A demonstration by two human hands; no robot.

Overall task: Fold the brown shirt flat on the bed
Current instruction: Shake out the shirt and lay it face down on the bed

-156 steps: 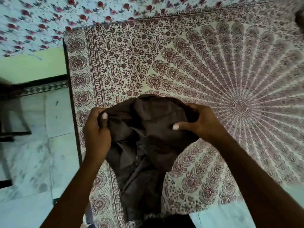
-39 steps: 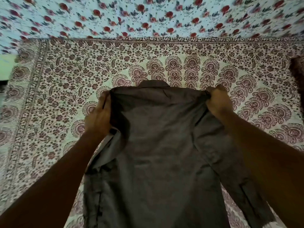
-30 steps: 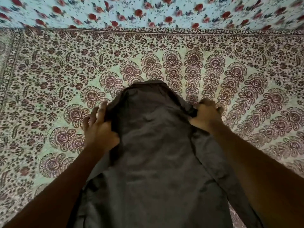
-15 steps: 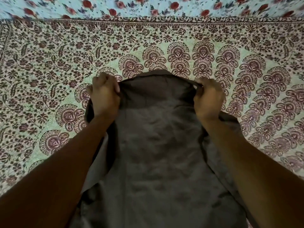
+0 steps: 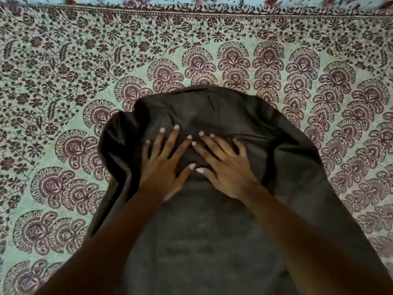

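Brown shirt (image 5: 212,241) hem cut off (bottom edge).

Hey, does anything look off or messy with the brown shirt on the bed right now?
Nothing damaged. The brown shirt isn't flat yet: its top edge is bunched and rumpled above the left hand and right hand, both pressing open-palmed on it, over the patterned bedspread.

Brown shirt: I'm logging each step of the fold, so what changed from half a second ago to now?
Both hands let go of the shoulders and moved inward: the left hand and right hand now lie open, palms down, side by side on the brown shirt, below its collar end. The shirt remains spread on the patterned bedsheet, unfolded.
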